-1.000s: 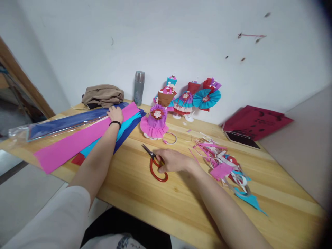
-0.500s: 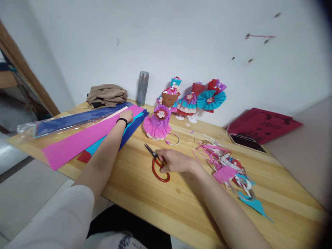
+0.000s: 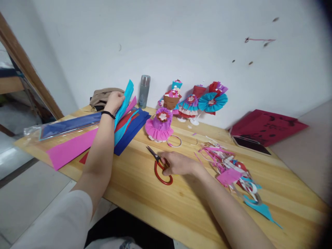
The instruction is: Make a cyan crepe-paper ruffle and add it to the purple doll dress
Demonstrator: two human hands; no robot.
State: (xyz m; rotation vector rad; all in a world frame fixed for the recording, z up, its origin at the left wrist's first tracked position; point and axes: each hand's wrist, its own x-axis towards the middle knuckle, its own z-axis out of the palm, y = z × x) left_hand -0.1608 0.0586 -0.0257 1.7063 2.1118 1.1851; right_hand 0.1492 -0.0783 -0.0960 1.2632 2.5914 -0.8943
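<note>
My left hand (image 3: 116, 102) is closed on a folded strip of turquoise crepe paper (image 3: 127, 98), whose far end stands up off the pile. Beneath and around it lie a long pink sheet (image 3: 75, 147), red pieces and a dark blue sheet (image 3: 137, 125). My right hand (image 3: 177, 163) rests on the wooden table, its fingers round one handle of the red-handled scissors (image 3: 163, 173). The blades point toward a small purple and pink paper dress (image 3: 162, 122). A thin ring (image 3: 174, 141) lies beside that dress.
More paper dresses (image 3: 190, 103) stand along the wall near a grey flask (image 3: 144, 91). Paper scraps (image 3: 230, 173) lie heaped at the right, before a red bag (image 3: 267, 128) and a tablet-like object (image 3: 251, 145). A brown cloth (image 3: 102, 95) and plastic-wrapped blue paper (image 3: 70, 125) are at the left.
My left hand has lifted the turquoise strip from under the pink sheet, moving slightly left and up. Red and turquoise pieces now show in the pile. My right hand stays at the scissors.
</note>
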